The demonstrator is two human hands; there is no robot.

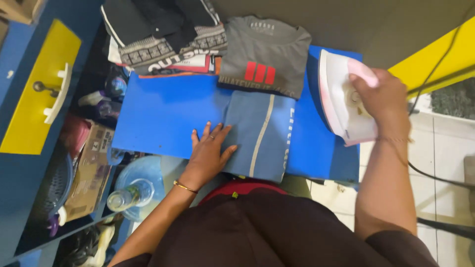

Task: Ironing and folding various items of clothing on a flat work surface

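Blue ironing board [163,116] filling my view, my left hand [210,151] lying open, pressing the folded blue garment [260,136] flat, my right hand [383,96] gripping the white-and-pink iron [339,99] just right of it.

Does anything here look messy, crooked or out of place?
Mostly the surroundings. The pile of dark clothes at the far edge of the blue board is heaped unevenly. The blue garment under the left hand lies flat; the right hand holds the iron tilted up.
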